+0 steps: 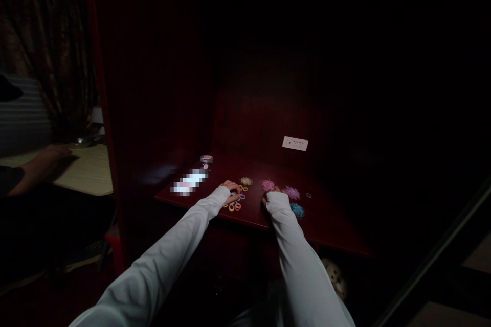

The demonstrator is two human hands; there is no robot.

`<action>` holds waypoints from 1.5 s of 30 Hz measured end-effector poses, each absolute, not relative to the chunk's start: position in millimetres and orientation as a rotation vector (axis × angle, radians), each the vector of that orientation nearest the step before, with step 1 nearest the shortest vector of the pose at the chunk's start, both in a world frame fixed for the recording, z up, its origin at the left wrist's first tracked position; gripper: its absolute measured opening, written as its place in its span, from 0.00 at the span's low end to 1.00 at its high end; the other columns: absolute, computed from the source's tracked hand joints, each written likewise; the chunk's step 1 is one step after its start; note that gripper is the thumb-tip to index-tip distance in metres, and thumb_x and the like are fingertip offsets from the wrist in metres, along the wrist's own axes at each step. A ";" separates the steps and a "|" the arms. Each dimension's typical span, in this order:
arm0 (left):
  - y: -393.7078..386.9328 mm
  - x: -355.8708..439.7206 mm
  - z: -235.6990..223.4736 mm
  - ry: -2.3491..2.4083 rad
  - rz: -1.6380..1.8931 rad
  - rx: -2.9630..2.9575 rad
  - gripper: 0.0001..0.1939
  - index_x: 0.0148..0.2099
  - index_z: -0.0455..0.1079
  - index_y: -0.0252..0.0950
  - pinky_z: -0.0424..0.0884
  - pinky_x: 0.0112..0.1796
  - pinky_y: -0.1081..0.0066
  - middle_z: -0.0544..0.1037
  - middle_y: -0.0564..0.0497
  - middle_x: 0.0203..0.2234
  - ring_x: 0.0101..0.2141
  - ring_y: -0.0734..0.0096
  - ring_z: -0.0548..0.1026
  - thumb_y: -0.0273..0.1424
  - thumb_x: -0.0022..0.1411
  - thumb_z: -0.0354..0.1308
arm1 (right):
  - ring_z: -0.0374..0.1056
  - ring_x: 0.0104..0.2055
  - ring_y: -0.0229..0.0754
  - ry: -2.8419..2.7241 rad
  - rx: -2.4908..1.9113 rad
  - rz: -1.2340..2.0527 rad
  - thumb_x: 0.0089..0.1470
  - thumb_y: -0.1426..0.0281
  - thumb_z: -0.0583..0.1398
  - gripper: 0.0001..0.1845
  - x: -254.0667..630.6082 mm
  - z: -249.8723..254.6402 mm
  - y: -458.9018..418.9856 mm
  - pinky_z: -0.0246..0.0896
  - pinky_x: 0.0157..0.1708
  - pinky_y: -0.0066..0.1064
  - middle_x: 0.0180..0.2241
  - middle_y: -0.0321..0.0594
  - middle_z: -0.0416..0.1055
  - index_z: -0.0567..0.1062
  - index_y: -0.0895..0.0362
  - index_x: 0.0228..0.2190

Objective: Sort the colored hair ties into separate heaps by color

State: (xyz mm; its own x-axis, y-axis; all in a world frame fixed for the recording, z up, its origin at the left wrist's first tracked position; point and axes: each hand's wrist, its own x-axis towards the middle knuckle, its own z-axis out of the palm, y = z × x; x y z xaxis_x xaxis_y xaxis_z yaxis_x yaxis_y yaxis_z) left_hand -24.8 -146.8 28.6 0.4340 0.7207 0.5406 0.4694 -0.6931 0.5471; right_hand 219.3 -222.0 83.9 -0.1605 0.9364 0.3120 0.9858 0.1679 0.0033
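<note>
My left hand lies over a loose group of small coloured rings that look like hair ties, its fingers stretched and slightly bent down among them. Yellow, pink and purple rings show around its fingertips. Beside a pile of thin pink strands, my right hand rests low on the dark red tabletop. Its fingers look curled, and the sleeve and wrist hide most of them, so what they hold is not visible. Close by are piles of purple strands, blue strands and pale yellow strands.
A blurred-out bright phone-like rectangle and a clear round container occupy the tabletop's left side. One ring lies far right. A power socket is on the back panel. Left of the partition, another person's arm rests at a pale table.
</note>
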 end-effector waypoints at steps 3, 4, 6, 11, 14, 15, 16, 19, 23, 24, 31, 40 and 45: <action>-142.4 -25.6 25.4 1.042 1.105 2.403 0.04 0.34 0.78 0.39 0.74 0.54 0.56 0.86 0.45 0.40 0.47 0.54 0.79 0.32 0.58 0.69 | 0.68 0.61 0.59 -2.291 -1.850 -0.279 0.61 0.70 0.60 0.15 202.5 92.1 -224.1 0.58 0.60 0.45 0.51 0.57 0.80 0.84 0.58 0.45; -141.6 -25.7 24.9 1.057 1.101 2.400 0.03 0.34 0.78 0.39 0.74 0.54 0.57 0.86 0.46 0.40 0.46 0.55 0.79 0.31 0.57 0.69 | 0.69 0.59 0.57 -2.337 -1.796 -0.253 0.62 0.70 0.59 0.16 196.1 93.6 -224.5 0.60 0.58 0.42 0.50 0.54 0.80 0.84 0.56 0.47; -142.3 -25.6 25.5 1.077 1.067 2.407 0.01 0.34 0.79 0.40 0.73 0.54 0.59 0.86 0.47 0.42 0.47 0.56 0.78 0.31 0.58 0.68 | 0.70 0.56 0.52 -2.428 -1.686 -0.185 0.63 0.70 0.60 0.16 184.5 94.1 -225.3 0.62 0.53 0.37 0.50 0.48 0.80 0.83 0.52 0.49; -146.8 -23.7 30.6 1.122 1.050 2.360 0.05 0.29 0.77 0.41 0.72 0.56 0.63 0.86 0.49 0.40 0.48 0.57 0.78 0.27 0.56 0.67 | 0.68 0.54 0.49 -2.431 -1.685 -0.097 0.59 0.72 0.63 0.16 173.8 90.7 -225.7 0.62 0.48 0.34 0.48 0.46 0.79 0.82 0.53 0.48; -145.8 -22.5 30.2 1.131 1.075 2.304 0.08 0.26 0.75 0.40 0.72 0.55 0.62 0.86 0.48 0.39 0.47 0.57 0.78 0.26 0.56 0.68 | 0.69 0.52 0.49 -2.404 -1.717 -0.071 0.57 0.73 0.63 0.14 181.1 90.8 -226.3 0.61 0.46 0.33 0.45 0.45 0.80 0.82 0.53 0.45; -145.4 -22.3 29.5 1.134 1.093 2.288 0.09 0.26 0.75 0.40 0.73 0.55 0.62 0.86 0.48 0.38 0.47 0.57 0.78 0.27 0.57 0.67 | 0.70 0.51 0.49 -2.390 -1.736 -0.072 0.57 0.74 0.64 0.13 184.7 91.1 -226.4 0.61 0.45 0.33 0.44 0.45 0.80 0.82 0.53 0.44; -145.2 -22.1 28.7 1.132 1.114 2.278 0.09 0.25 0.75 0.39 0.73 0.55 0.61 0.86 0.47 0.38 0.47 0.57 0.79 0.27 0.57 0.67 | 0.71 0.50 0.49 -2.376 -1.754 -0.073 0.56 0.74 0.64 0.12 188.5 91.2 -226.2 0.61 0.44 0.33 0.44 0.45 0.80 0.83 0.53 0.42; -145.3 -21.7 27.6 1.107 1.149 2.268 0.09 0.26 0.74 0.39 0.73 0.56 0.57 0.86 0.45 0.38 0.47 0.55 0.79 0.27 0.58 0.68 | 0.73 0.44 0.46 -2.292 -1.742 -0.023 0.55 0.72 0.64 0.07 200.1 90.4 -221.0 0.61 0.40 0.31 0.39 0.43 0.81 0.83 0.53 0.36; -146.6 -22.7 29.4 1.085 1.146 2.246 0.07 0.28 0.76 0.39 0.74 0.56 0.55 0.85 0.45 0.37 0.46 0.55 0.79 0.28 0.59 0.68 | 0.72 0.35 0.42 -2.020 -1.565 0.220 0.54 0.70 0.62 0.05 214.5 87.7 -202.9 0.63 0.37 0.30 0.30 0.38 0.79 0.79 0.53 0.28; -146.8 -23.1 29.9 1.083 1.141 2.255 0.06 0.28 0.77 0.39 0.74 0.56 0.56 0.86 0.45 0.37 0.46 0.55 0.79 0.27 0.58 0.68 | 0.71 0.34 0.41 -1.938 -1.502 0.279 0.53 0.69 0.62 0.05 218.5 87.3 -198.0 0.64 0.37 0.30 0.29 0.38 0.78 0.78 0.53 0.27; -145.1 -21.8 26.7 1.095 1.162 2.252 0.07 0.28 0.77 0.39 0.74 0.56 0.56 0.86 0.46 0.37 0.45 0.55 0.80 0.28 0.57 0.69 | 0.67 0.27 0.42 -1.512 -1.289 0.444 0.50 0.53 0.64 0.17 253.4 87.8 -184.9 0.66 0.29 0.33 0.22 0.37 0.71 0.71 0.52 0.24; -139.0 -28.8 34.3 1.150 1.217 2.111 0.04 0.31 0.78 0.40 0.71 0.59 0.58 0.87 0.48 0.41 0.48 0.57 0.80 0.30 0.59 0.65 | 0.68 0.28 0.39 -1.683 -1.407 0.494 0.55 0.65 0.61 0.08 195.5 72.3 -177.8 0.64 0.31 0.28 0.25 0.35 0.74 0.76 0.55 0.28; -132.5 -38.1 34.9 1.101 1.373 1.864 0.08 0.34 0.77 0.38 0.72 0.59 0.58 0.86 0.47 0.43 0.49 0.57 0.82 0.32 0.64 0.58 | 0.72 0.33 0.41 -1.870 -1.431 0.513 0.57 0.69 0.62 0.07 155.6 62.9 -173.4 0.65 0.35 0.30 0.31 0.36 0.79 0.82 0.53 0.34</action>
State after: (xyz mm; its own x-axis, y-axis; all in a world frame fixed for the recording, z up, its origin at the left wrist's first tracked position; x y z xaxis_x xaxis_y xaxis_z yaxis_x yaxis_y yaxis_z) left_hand -38.1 -132.5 34.9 0.1341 0.8665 0.4809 0.2809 -0.4986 0.8201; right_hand 155.6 -173.4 62.9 -0.1289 0.9457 0.2985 0.6612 0.3063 -0.6849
